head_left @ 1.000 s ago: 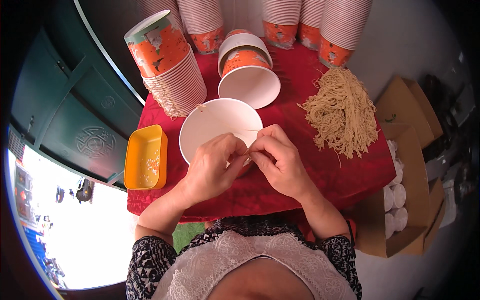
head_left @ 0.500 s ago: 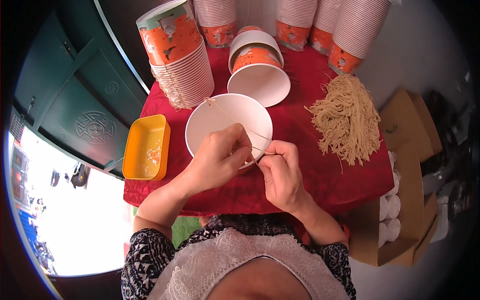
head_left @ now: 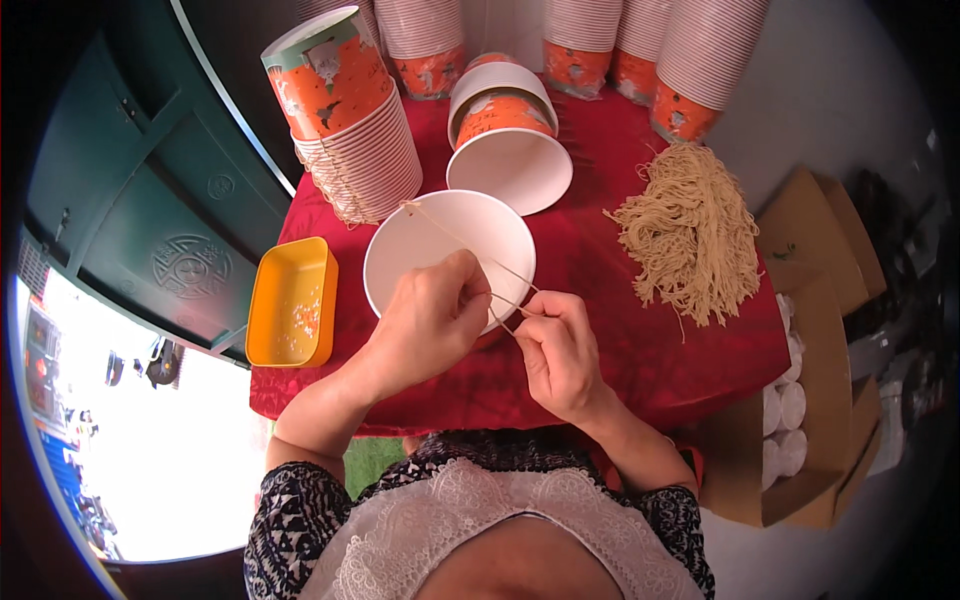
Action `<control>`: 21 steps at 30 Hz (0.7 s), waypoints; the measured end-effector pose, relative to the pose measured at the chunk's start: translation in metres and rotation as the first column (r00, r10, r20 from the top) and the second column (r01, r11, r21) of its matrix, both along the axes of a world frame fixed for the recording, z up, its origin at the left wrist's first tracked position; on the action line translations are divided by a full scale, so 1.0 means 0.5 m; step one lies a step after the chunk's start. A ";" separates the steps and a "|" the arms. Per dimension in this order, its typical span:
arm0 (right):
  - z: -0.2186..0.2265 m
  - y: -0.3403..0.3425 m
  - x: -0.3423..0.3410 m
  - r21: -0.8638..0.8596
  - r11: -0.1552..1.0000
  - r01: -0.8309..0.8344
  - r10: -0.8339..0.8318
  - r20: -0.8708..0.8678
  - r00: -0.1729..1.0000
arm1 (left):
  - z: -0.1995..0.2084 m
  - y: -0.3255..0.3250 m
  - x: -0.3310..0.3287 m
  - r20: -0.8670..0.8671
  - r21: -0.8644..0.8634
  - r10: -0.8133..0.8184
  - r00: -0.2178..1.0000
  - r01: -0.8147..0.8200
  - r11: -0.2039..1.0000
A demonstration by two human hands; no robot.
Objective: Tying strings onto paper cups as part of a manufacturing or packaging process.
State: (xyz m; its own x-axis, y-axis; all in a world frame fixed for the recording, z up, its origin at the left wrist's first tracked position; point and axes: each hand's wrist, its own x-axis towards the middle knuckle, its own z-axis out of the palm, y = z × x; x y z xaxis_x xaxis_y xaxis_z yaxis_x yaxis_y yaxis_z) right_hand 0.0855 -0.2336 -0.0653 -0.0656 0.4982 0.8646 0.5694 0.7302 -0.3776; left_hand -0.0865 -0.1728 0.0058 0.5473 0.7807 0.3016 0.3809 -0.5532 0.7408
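A white-lined paper bucket (head_left: pixel 400 245) stands mouth-up in front of me on the red-covered table. Thin beige string (head_left: pixel 515 272) comes from its far left rim and crosses the opening to my fingers. My left hand (head_left: pixel 428 315) is over the near part of the opening, thumb and fingers pinching the string. At the bucket's near right, my right hand (head_left: pixel 562 350) is closed on the string too, with strands stretched across the small gap between both hands. Whether there is a knot or loop at the fingertips is too fine to make out.
A yellow dish (head_left: pixel 262 305) with small orange and white bits sits left. On the right lies a heap of beige strings (head_left: pixel 690 235). Tipped buckets (head_left: pixel 510 172), a tall bucket stack (head_left: pixel 365 165) and wrapped stacks (head_left: pixel 705 60) stand behind. Cardboard boxes (head_left: pixel 835 340) are beside the table.
My hands have drawn slightly apart, and more of the strands shows between them. The bucket remains in place beneath, while the whole view has shifted a little.
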 end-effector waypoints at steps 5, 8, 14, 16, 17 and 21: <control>-0.001 0.007 -0.004 -0.019 1.000 -0.013 0.010 -0.127 0.992 | 0.007 -0.014 0.002 -0.056 0.276 -0.022 0.998 0.037 0.960; 0.001 0.004 -0.012 -0.089 0.996 -0.032 0.014 -0.193 0.981 | 0.015 -0.024 -0.005 -0.140 0.389 -0.036 0.989 0.089 0.917; 0.002 0.005 -0.023 -0.213 0.971 -0.106 0.032 -0.325 0.945 | 0.030 -0.038 -0.014 -0.219 0.429 -0.084 0.972 0.174 0.886; 0.003 0.007 -0.028 -0.209 0.971 -0.113 0.036 -0.339 0.940 | 0.031 -0.039 -0.019 -0.214 0.404 -0.118 0.970 0.198 0.893; 0.003 0.008 -0.031 -0.205 0.972 -0.117 0.039 -0.352 0.935 | 0.031 -0.039 -0.020 -0.207 0.377 -0.152 0.966 0.223 0.899; 0.004 0.000 -0.042 -0.291 0.945 -0.149 0.003 -0.447 0.894 | 0.028 -0.037 -0.020 -0.171 0.356 -0.176 0.969 0.228 0.906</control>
State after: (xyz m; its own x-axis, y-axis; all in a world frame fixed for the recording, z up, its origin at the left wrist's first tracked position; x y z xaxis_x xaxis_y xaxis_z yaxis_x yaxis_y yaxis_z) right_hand 0.0643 -0.2335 -0.0631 0.2321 0.7535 0.6152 0.2412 0.5681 -0.7868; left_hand -0.0966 -0.1915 0.0199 0.7360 0.4950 0.4619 0.3113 -0.8532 0.4184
